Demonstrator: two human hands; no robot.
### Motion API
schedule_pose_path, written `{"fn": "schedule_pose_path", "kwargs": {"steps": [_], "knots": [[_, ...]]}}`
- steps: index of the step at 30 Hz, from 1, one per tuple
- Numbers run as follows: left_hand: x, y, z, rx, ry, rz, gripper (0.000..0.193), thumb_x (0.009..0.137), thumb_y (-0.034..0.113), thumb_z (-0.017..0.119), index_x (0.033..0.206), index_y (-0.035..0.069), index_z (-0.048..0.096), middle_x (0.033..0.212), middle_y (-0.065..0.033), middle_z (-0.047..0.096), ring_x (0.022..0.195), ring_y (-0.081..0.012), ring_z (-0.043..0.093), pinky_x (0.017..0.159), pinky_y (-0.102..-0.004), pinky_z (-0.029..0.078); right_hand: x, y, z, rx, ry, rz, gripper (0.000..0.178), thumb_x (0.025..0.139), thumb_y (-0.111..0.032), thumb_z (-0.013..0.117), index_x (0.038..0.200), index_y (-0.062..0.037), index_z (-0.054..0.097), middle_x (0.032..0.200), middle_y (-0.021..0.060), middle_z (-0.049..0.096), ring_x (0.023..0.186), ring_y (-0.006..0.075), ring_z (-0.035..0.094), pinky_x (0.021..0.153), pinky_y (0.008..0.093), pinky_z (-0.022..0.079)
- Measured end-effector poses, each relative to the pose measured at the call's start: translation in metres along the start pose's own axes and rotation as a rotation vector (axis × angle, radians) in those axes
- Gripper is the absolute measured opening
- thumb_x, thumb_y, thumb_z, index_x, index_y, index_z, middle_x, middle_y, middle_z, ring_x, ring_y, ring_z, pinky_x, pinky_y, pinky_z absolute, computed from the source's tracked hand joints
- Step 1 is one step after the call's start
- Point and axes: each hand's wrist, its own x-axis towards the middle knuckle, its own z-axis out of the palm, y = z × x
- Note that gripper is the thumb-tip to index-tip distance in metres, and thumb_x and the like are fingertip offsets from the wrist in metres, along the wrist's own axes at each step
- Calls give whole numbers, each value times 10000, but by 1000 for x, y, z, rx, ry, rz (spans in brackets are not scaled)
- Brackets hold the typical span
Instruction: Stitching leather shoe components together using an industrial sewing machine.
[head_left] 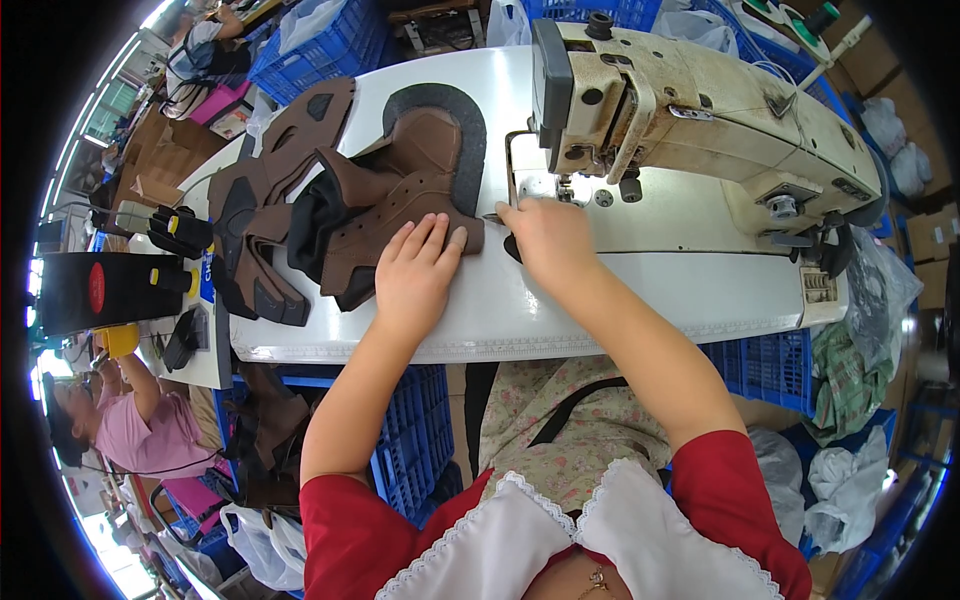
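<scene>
A brown leather shoe upper [400, 215] with eyelet holes and a black lining lies on the white sewing machine table [400, 345]. My left hand [415, 275] rests flat on its near edge, fingers stretched out over the leather. Just right of the upper, my right hand [548, 235] is closed around a small dark pointed tool [491, 217]. Most of that tool is hidden by the fingers, so its exact kind does not show. The tip points at the upper's right end. Beyond my right hand stands the needle area of an industrial sewing machine [690, 110].
Several brown shoe pieces [265, 195] with dark patches lie left of the upper. A dark grey curved strip [468, 135] borders its far side. Blue crates [320, 50] stand beyond the table. Another person in pink [155, 425] sits at the left.
</scene>
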Motion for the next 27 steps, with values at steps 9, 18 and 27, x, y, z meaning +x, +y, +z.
{"fn": "schedule_pose_path", "kwargs": {"steps": [9, 18, 27], "knots": [[-30, -44, -72, -1022, 485, -673, 490, 755, -147, 608, 1219, 2, 662, 1220, -119, 685, 1109, -224, 651, 998, -359, 477, -58, -9, -85, 801, 82, 299, 469, 834, -93, 733, 1294, -110, 643, 875, 39, 634, 751, 136, 605, 650, 274, 503], [-95, -66, -101, -1723, 837, -807, 488, 675, -114, 632, 1144, 15, 660, 1109, -140, 704, 1047, -301, 664, 1009, -413, 487, -68, -17, -89, 1493, -8, 395, 445, 923, -119, 697, 1340, -17, 580, 902, -37, 545, 771, 33, 482, 700, 189, 413], [-133, -74, -100, -2008, 781, -705, 519, 614, -75, 643, 1132, -38, 651, 1217, -186, 661, 1185, -368, 604, 1120, -483, 401, -80, -25, -96, 1530, -184, 434, 384, 989, -171, 614, 1329, 3, 573, 845, -45, 523, 718, 27, 449, 633, 200, 394]]}}
